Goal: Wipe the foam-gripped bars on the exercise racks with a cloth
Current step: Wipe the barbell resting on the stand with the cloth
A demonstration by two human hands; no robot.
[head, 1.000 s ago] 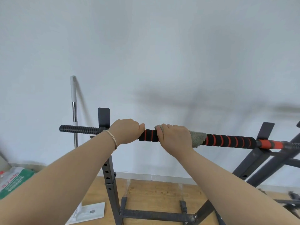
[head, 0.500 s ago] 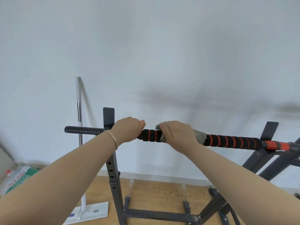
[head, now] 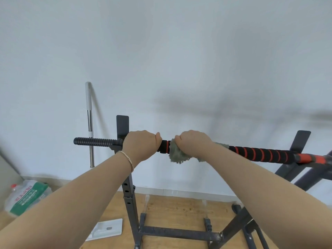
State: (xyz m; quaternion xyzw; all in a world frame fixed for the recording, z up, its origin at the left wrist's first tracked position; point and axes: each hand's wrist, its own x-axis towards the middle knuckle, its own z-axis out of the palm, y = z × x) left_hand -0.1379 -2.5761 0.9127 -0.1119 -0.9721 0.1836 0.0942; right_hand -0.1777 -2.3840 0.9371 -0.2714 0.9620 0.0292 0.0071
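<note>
Foam-gripped bar (head: 260, 154), laid across the rack (head: 129, 203) tops, long axis left to right. Gripped bare beside the left upright by left hand (head: 141, 145); clasped through grey cloth (head: 177, 155) just alongside by right hand (head: 193, 142), fingers curled over both. Red-striped foam stretching rightward from the cloth, nearer that hand, probably next. Floor jug (head: 25, 198) at left: contents unclear.
</note>
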